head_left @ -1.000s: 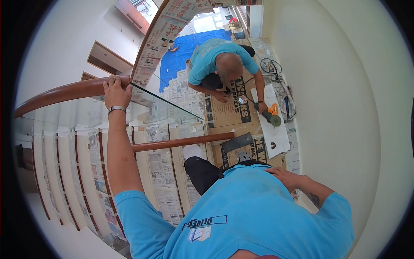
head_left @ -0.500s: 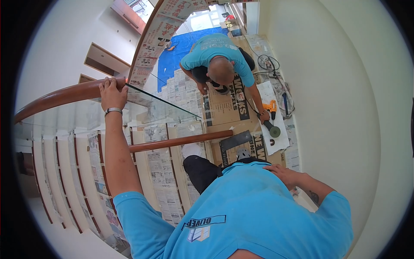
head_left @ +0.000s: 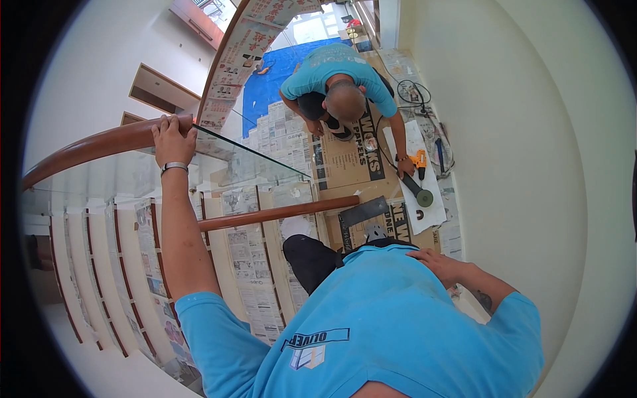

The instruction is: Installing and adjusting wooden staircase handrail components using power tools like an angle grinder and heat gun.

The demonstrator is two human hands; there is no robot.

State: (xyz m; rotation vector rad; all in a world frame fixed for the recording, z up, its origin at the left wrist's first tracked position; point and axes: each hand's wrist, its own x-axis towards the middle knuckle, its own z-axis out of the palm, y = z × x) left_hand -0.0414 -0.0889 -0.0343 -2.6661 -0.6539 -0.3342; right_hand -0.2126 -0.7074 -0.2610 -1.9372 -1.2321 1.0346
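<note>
My left hand grips the end of a curved wooden handrail, which runs along the top of a glass balustrade. At the right, my right hand rests with fingers extended on my waist, against my blue shirt. Below the glass, a loose-looking wooden rail lies crosswise over the paper-covered stair treads. A flat dark grey piece lies on printed cardboard just beyond my legs.
A co-worker crouches on the landing, one hand on an angle grinder. An orange drill and cables lie on a white board beside the right wall. Behind are a blue sheet and a paper-covered curved balustrade.
The co-worker's head and shoulders have shifted, and the grinder in their hand has moved nearer to me, uncovering more of the orange drill. My hands have stayed in place.
</note>
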